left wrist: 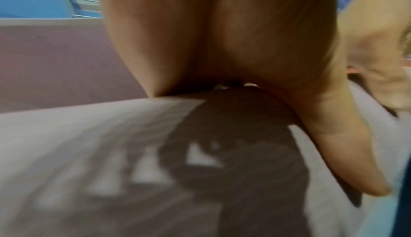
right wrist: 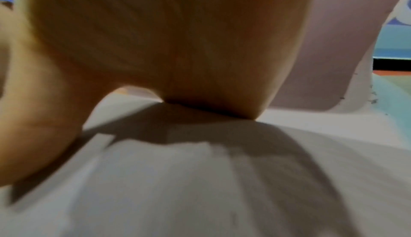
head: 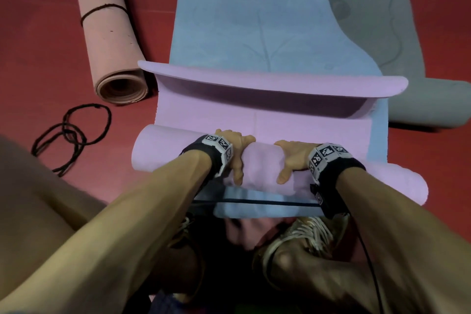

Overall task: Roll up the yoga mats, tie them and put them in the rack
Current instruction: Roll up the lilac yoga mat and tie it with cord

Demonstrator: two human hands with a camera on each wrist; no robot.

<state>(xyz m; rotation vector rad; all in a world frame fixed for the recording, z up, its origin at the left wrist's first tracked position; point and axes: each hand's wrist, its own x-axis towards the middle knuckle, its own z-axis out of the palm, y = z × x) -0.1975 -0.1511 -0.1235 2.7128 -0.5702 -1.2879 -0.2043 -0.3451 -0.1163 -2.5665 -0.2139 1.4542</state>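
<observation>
A lilac yoga mat lies on a blue mat, its near end wound into a thick roll. The flat lilac stretch runs away from me and its far edge curls upward. My left hand and right hand sit side by side on the middle of the roll, fingers curved over its far side and thumbs on the near side. The left wrist view shows the left palm pressed on the roll. In the right wrist view the right palm bears on the roll.
A pink rolled mat tied with a black cord lies at the left on the red floor. Loose black cords lie near it. A grey mat lies right of the blue one. My shoes are just behind the roll.
</observation>
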